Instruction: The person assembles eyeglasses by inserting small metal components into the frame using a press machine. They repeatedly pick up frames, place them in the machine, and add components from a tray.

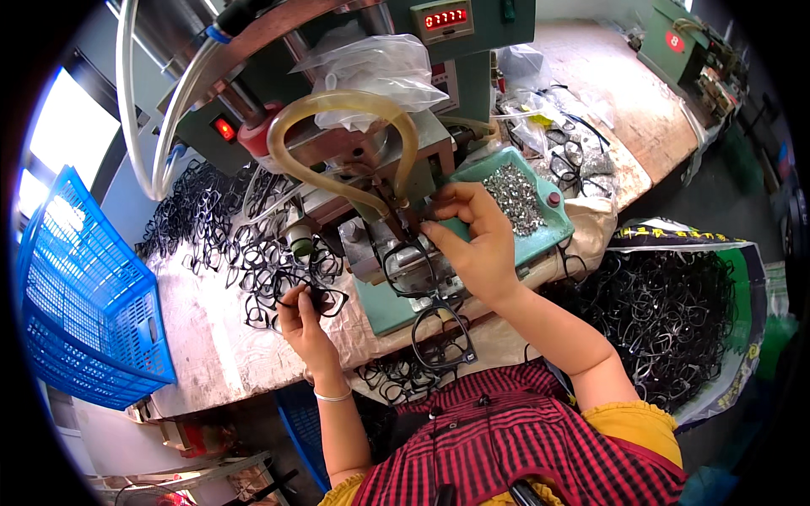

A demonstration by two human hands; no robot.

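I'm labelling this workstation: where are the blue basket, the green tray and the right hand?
Blue basket [135, 337], head view: side wall.
Green tray [553, 225], head view: bare corner.
Right hand [485, 246], head view: middle.

A bare strip of the table leaves passage between the blue basket and the left hand; heaped black frames block it farther back. The machine and its looped hose obstruct the right hand ahead, the green tray beside it.
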